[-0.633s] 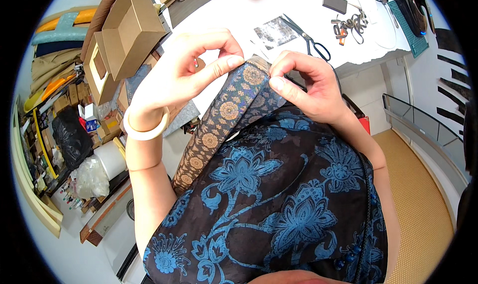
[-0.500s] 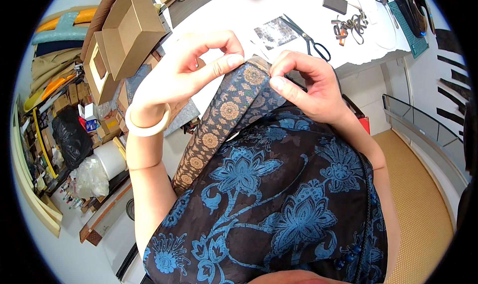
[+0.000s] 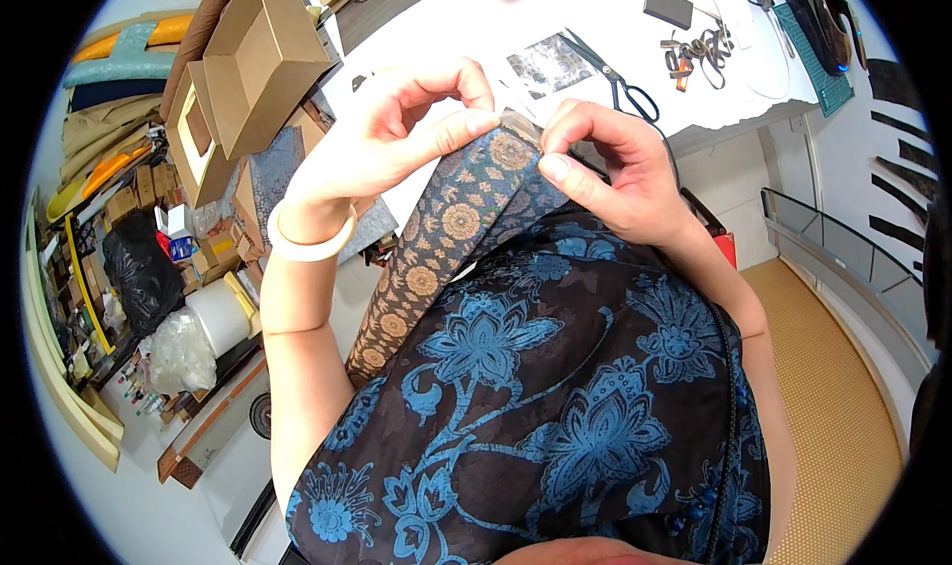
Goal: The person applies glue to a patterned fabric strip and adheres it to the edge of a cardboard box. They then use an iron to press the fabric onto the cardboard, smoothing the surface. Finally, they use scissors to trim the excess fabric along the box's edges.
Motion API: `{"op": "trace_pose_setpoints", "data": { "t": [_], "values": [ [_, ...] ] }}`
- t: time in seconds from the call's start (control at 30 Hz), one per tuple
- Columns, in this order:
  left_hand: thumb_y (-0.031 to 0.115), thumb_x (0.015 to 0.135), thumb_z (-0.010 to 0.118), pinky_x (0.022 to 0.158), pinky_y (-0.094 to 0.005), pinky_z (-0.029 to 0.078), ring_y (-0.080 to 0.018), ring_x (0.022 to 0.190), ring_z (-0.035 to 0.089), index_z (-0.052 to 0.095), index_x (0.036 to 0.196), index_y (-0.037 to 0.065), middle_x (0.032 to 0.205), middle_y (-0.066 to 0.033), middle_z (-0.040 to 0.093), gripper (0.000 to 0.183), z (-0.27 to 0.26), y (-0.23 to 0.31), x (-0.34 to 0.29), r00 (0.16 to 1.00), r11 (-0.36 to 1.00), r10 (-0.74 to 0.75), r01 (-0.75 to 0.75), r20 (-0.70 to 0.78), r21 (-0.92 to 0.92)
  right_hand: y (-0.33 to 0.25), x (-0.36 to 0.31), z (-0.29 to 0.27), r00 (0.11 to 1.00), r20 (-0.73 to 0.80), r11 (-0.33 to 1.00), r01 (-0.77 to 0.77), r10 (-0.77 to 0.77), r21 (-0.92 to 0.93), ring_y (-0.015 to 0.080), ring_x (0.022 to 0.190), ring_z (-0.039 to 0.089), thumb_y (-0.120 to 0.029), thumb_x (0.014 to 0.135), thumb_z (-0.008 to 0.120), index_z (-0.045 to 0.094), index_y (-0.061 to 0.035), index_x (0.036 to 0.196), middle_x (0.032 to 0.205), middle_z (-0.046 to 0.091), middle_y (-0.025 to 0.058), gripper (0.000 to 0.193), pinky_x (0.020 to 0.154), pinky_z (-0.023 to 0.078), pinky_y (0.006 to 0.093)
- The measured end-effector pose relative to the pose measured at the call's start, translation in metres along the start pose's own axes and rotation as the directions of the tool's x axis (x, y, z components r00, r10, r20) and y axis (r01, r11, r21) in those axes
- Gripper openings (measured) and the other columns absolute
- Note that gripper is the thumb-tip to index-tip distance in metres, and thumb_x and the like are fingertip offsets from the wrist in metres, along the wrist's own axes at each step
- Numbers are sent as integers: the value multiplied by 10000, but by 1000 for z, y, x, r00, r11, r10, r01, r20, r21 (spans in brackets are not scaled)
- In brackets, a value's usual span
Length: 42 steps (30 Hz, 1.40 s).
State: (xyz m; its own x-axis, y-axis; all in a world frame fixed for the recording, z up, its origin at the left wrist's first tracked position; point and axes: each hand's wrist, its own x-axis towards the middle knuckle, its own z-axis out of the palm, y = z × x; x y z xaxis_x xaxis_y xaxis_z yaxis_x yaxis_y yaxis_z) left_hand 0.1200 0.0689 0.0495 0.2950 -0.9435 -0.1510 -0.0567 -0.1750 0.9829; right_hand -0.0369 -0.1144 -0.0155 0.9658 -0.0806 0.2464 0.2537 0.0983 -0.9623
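A length of dark brocade fabric (image 3: 458,220) with tan round flowers slants up from beside my body towards the table edge, its upper end folded over. My left hand (image 3: 397,134), with a cream bangle at the wrist, is closed in a pinch at the left corner of that upper end. On the other side, my right hand (image 3: 620,173) pinches the right corner between thumb and forefinger. A short pale brown strip of edge shows between the two pinches. Whether anything tiny, such as a needle, sits in the fingertips is too small to make out.
Beyond my hands, black-handled scissors (image 3: 617,81) lie on the white table (image 3: 451,25) beside a grey patterned piece (image 3: 550,65). Tangled straps (image 3: 699,55) and a dark block (image 3: 667,7) are farther right. An open cardboard box (image 3: 260,64) stands at left.
My left hand and forearm have shifted slightly to the right, and the fabric's upper end has moved a little with them. My right hand stays almost in place, still pinching.
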Motion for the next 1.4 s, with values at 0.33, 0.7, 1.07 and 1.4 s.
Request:
{"op": "trace_pose_setpoints", "data": {
  "t": [0.33, 0.7, 1.07, 1.4],
  "values": [
    [207, 972, 662, 825, -270, 408, -118, 886, 517, 555, 869, 48, 917, -27, 565, 218, 4, -20, 0, 999, 984, -45, 43, -8, -173, 3, 0, -4, 999, 42, 999, -10, 8, 41, 118, 775, 585, -95, 925, 683, 609, -17, 861, 809, 626, 28, 125, 745, 469, 277],
    [168, 1016, 604, 986, -341, 456, -175, 1060, 583, 555, 938, 44, 1050, -79, 610, 155, 14, -39, 11, 986, 928, 165, -149, 17, -341, 5, -1, -5, 1000, 18, 1000, 16, -16, 5, 122, 762, 594, -106, 920, 694, 606, -16, 847, 797, 630, 33, 146, 744, 479, 278],
    [75, 961, 634, 1015, -379, 467, -212, 1152, 589, 579, 1090, 28, 1198, -104, 601, 148, 25, -20, -17, 913, 978, 189, -144, -362, 149, 7, -4, -12, 999, -24, 993, -49, 47, -103, 113, 785, 629, -130, 885, 768, 654, -10, 893, 821, 673, 34, 166, 745, 502, 264],
    [-27, 858, 705, 1050, -439, 470, -417, 1286, 553, 472, 1449, -35, 1440, -266, 518, 636, 93, 59, -102, 903, 624, -57, 366, -426, 690, 63, -35, -162, 845, -534, 903, -247, 23, -352, 110, 784, 628, -86, 931, 688, 707, -6, 981, 854, 691, 63, 97, 728, 517, 263]
  ]
}}
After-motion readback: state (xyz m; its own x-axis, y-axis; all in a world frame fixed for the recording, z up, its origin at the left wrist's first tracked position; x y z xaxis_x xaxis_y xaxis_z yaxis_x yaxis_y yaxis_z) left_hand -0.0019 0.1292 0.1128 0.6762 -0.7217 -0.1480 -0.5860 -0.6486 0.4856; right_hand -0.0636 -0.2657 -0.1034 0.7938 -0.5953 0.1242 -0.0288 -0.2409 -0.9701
